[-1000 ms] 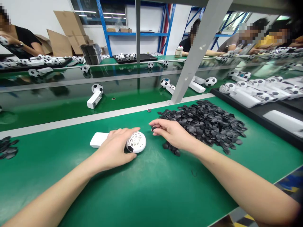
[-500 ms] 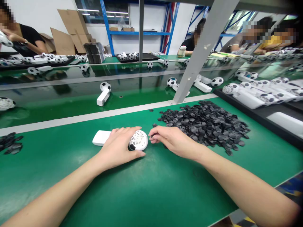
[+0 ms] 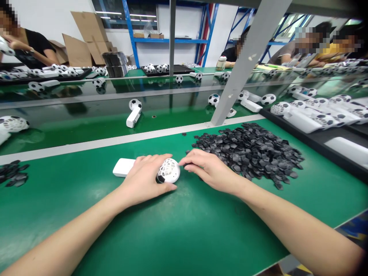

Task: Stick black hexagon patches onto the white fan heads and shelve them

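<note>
A white device (image 3: 123, 167) with a round, football-patterned head (image 3: 170, 171) lies on the green tabletop (image 3: 172, 230). My left hand (image 3: 145, 176) is wrapped over it, with fingers behind the head and the thumb in front. One black patch shows at the head's lower left; the rest of the visible lattice is white. Just right of the head, my right hand (image 3: 207, 168) pinches a small black piece (image 3: 187, 165) between thumb and fingers. Behind that hand spreads a large pile of black pieces (image 3: 250, 153).
A smaller black pile (image 3: 13, 173) sits at the left edge. Beyond the pale rail, a green conveyor (image 3: 100, 122) carries similar devices. A slanted grey post (image 3: 244, 65) rises behind the pile. At right is a black tray (image 3: 316, 143) of devices. Several people sit across.
Devices on the near conveyor have shifted right, and those on the far one left. My right hand's fingers have shifted slightly beside the ball head. My left hand keeps its hold.
</note>
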Available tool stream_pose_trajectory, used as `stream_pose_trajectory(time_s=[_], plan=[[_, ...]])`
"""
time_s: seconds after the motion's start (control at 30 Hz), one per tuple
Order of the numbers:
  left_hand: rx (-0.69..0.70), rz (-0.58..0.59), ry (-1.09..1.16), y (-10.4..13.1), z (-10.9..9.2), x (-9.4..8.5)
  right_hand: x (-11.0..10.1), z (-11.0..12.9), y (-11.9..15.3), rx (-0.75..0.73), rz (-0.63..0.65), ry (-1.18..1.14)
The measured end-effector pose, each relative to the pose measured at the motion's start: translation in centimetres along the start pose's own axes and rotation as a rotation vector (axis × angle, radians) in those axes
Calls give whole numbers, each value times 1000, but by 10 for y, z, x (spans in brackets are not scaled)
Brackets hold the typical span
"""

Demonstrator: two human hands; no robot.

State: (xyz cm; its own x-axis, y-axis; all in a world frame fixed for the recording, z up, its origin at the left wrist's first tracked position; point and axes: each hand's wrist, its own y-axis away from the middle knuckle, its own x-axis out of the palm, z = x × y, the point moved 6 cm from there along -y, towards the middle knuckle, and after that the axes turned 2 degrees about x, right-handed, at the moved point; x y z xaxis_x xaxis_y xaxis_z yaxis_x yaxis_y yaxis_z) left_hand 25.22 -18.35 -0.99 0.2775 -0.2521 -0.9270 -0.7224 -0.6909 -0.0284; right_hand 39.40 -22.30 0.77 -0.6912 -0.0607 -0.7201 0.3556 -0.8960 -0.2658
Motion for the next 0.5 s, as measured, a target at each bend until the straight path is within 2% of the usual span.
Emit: stream_pose_trajectory(time_s=[0.17, 0.37, 0.5], plan=[[-2, 1, 5, 0, 0, 0, 0, -4, 2, 77, -31, -122], [-36, -14, 3, 0, -1, 0, 13, 3, 1, -33, 8, -169], [-91, -36, -10, -1, -1, -1, 19, 5, -1, -56, -23, -159]])
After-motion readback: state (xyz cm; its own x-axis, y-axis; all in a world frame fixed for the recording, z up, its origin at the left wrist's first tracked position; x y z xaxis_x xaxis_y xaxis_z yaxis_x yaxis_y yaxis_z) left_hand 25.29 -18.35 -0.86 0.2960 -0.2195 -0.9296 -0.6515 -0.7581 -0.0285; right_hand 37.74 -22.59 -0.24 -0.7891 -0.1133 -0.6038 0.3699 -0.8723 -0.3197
